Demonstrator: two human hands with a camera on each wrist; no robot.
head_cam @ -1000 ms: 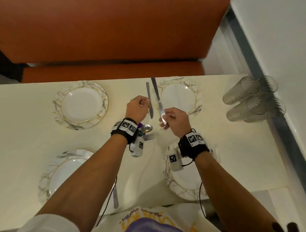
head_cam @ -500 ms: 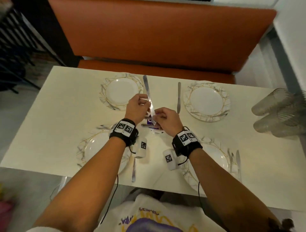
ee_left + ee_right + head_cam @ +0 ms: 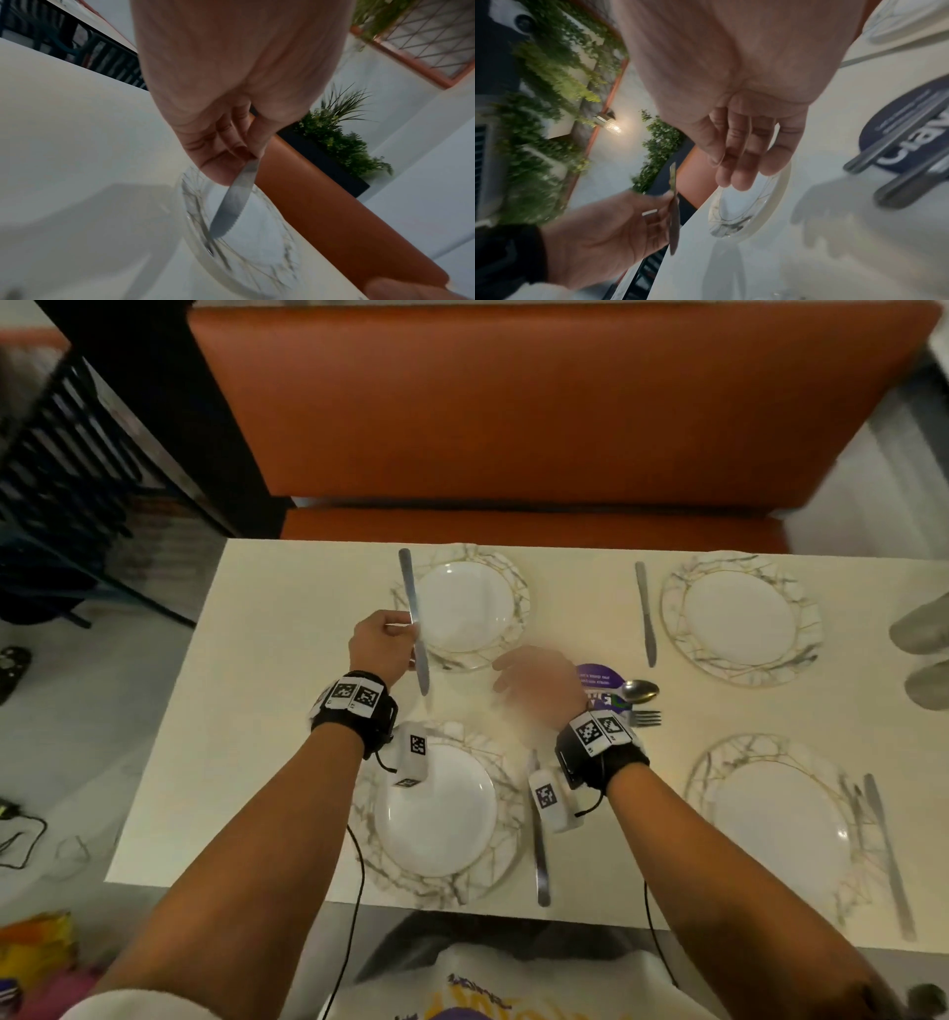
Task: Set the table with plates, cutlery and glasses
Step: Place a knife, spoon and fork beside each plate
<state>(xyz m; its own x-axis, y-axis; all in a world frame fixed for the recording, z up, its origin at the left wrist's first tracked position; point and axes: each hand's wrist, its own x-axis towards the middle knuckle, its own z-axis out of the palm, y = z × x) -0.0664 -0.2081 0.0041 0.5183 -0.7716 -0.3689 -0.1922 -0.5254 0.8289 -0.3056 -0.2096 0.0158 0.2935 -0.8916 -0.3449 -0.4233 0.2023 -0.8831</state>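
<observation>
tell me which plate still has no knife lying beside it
The far left plate; its knife is in the left hand, while the other three have knives lying alongside.

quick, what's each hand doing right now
Left hand: pinching a table knife above the far-left plate.
Right hand: open, fingers relaxed, holding nothing.

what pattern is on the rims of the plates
A marble-like pattern: grey veins and thin gold lines round a plain white centre, clearest on the far-left plate in the head view.

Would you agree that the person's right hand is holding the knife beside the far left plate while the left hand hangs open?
Not quite: the hands are swapped. The left hand grips the knife beside the far left plate; the right hand is open, as the head view shows.
</observation>
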